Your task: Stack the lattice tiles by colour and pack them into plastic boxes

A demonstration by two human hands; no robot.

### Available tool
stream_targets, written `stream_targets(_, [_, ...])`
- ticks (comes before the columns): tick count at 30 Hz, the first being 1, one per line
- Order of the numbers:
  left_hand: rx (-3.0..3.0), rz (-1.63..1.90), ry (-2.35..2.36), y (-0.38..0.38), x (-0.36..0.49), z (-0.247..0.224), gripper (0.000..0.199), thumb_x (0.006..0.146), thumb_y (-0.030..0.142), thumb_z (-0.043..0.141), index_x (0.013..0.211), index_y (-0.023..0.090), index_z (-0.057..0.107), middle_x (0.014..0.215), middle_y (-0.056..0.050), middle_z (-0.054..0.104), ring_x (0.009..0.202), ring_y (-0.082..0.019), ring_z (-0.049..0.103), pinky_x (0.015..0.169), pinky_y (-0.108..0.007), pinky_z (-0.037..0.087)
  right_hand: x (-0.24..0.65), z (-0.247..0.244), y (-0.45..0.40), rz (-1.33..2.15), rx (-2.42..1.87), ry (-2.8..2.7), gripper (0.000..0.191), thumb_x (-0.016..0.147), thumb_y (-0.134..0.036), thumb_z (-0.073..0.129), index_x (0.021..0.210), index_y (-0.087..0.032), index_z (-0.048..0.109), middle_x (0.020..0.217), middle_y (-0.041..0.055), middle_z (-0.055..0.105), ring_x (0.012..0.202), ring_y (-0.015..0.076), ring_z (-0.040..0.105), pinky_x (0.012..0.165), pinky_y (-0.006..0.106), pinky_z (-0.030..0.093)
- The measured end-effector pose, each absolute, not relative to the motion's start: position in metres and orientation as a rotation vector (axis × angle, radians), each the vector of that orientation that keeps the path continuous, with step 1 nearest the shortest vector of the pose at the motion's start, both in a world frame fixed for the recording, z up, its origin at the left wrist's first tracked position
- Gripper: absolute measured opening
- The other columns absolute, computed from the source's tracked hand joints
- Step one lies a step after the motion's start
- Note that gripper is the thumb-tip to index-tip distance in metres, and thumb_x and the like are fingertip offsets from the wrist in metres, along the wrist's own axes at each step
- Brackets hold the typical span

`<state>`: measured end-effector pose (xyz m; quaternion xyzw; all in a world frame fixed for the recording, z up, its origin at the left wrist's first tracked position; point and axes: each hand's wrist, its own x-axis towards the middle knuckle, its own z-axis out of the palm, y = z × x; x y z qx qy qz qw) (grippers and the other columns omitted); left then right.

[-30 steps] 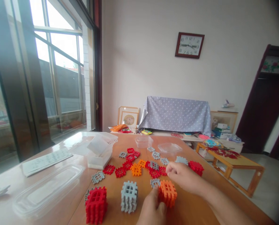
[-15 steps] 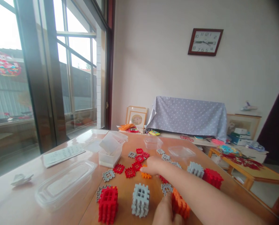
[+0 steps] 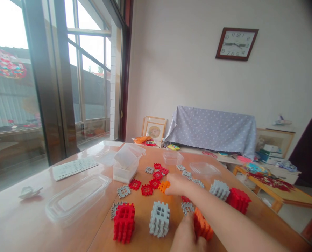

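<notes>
My left fingers [image 3: 188, 224] grasp an orange notched plastic stack [image 3: 203, 224]; my right forearm [image 3: 224, 214] alongside them could topple it. Right fingers [image 3: 171, 187]: grip, can't tell.

A home's living room is showing here: a framed clock [image 3: 236, 44] is hanging on the pale wall [image 3: 171, 63], a polka-dot cloth [image 3: 213, 131] is draping something broad, a framed picture [image 3: 154, 131] is leaning beneath, tall windows [image 3: 93, 91] are admitting daylight, and colourful interlocking tiles [image 3: 147, 189] are covering part of a wooden table [image 3: 98, 220].
</notes>
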<state>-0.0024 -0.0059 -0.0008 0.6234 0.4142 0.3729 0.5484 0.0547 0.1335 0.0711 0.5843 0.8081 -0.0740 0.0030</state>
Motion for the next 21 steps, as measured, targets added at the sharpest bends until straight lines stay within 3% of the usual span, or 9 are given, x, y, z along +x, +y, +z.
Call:
stream_targets(5, [1.456, 0.905, 0.992, -0.011, 0.0, -0.001, 0.059, 0.068, 0.011, 0.058, 0.127, 0.017, 0.062, 0.124, -0.009, 0.07, 0.131, -0.032, 0.052, 0.117, -0.038, 0.035, 0.101, 0.088, 0.106, -0.221, 1.789, 2.717, 0.053, 0.07, -0.034, 0.073, 0.122, -0.028, 0.066, 0.12, 0.0057, 0.069, 0.103, 0.0241, 0.065, 0.085, 0.03, 0.045])
stream_targets(15, [1.455, 1.003, 0.984, -0.007, 0.007, -0.013, 0.06, 0.071, 0.01, 0.057, 0.131, 0.017, 0.06, 0.133, -0.009, 0.068, 0.133, -0.03, 0.053, 0.117, -0.036, 0.036, 0.179, 0.118, 0.034, -0.388, 1.768, 2.823, 0.045, 0.071, -0.028, 0.072, 0.116, -0.027, 0.069, 0.103, 0.0026, 0.068, 0.091, 0.0214, 0.061, 0.078, 0.028, 0.042])
stream_targets(21, [1.542, 1.01, 0.985, -0.008, 0.005, -0.01, 0.056, 0.07, 0.007, 0.053, 0.125, 0.016, 0.063, 0.129, -0.009, 0.07, 0.122, -0.026, 0.06, 0.109, -0.031, 0.042, 0.19, 0.11, 0.018, -0.367, 1.727, 2.777, 0.039, 0.071, -0.029, 0.073, 0.11, -0.029, 0.071, 0.104, 0.0035, 0.069, 0.099, 0.0251, 0.061, 0.083, 0.031, 0.042])
